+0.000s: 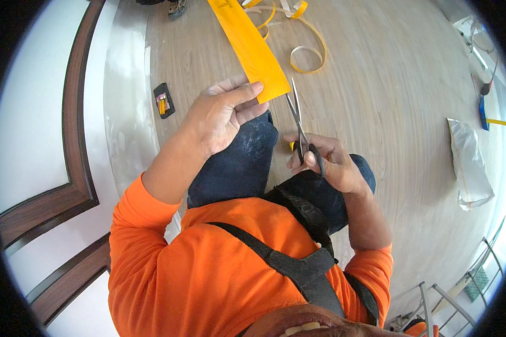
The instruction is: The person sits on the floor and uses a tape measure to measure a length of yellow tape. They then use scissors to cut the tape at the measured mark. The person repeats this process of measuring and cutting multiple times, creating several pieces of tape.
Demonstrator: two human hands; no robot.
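My left hand (223, 109) pinches the near end of a wide yellow tape strip (253, 50), thumb on top and fingers beneath. The strip runs away from me past the top of the view. In my right hand (329, 160) is a pair of scissors (300, 122) with black handles, my thumb and fingers at the loops. The blades are slightly parted and point away from me, their tips beside the strip's near right corner. Whether a blade touches the tape I cannot tell. A small yellow piece (292, 146) shows by my right fingers.
Narrow curled yellow offcuts (310, 63) lie on the wood-look floor (388, 105) ahead. A black phone-like object (164, 101) rests by the left wall. Rightward are a silvery plastic bag (468, 164), a blue-and-yellow tool (485, 116) and a metal ladder-like frame (451, 303). A shoe (177, 8) appears at the top.
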